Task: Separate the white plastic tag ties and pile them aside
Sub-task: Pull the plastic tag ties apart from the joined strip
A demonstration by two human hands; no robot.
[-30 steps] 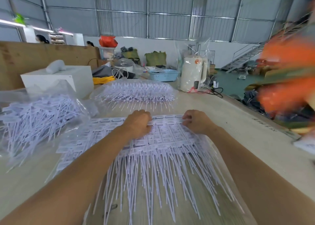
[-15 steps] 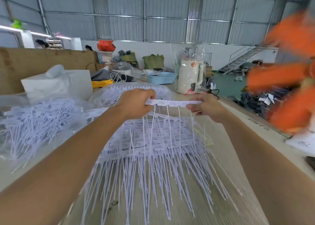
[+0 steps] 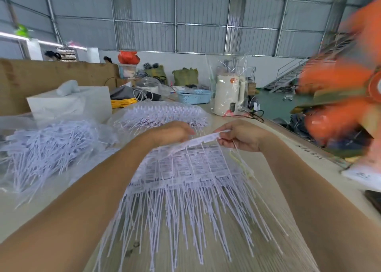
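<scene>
A strip of joined white tag ties (image 3: 203,141) is lifted just above the stack of tie sheets (image 3: 191,174) in front of me, its long tails hanging toward me. My left hand (image 3: 173,133) grips the strip's left end, fingers curled over it. My right hand (image 3: 241,136) pinches the right end between thumb and fingers. The strip slopes down to the left. A loose pile of separated ties (image 3: 47,148) lies in clear plastic at the left.
Another bagged bundle of ties (image 3: 162,115) lies behind my hands. A white box (image 3: 70,104), a blue basket (image 3: 194,96) and a wrapped white kettle (image 3: 228,95) stand farther back. A blurred orange object (image 3: 340,98) fills the right side past the table edge.
Both hands went from pressing on the stack to lifting one strip off it. Since half a second ago the strip has tilted, its left end lower.
</scene>
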